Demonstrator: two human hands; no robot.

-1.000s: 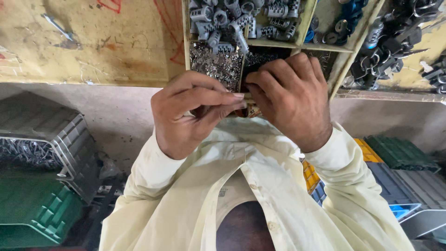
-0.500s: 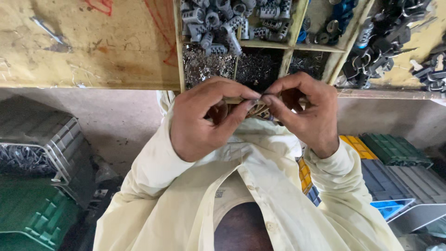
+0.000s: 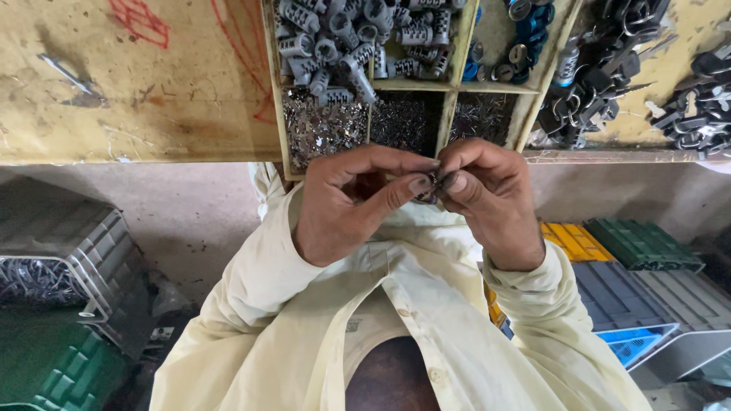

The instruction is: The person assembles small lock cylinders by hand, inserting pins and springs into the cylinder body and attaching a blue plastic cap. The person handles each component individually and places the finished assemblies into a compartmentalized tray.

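At frame centre, the left hand and right hand pinch a small metal part between fingertips, just below the divided tray on the counter. Assembly seems underway; both grips must hold steady, aligning precisely.

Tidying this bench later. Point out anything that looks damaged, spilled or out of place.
Nothing looks spilled or broken. The left hand and right hand pinch a small metal part between them. The wooden bench top is scuffed, with red scribbles, and one loose metal piece lies outside the divided tray.
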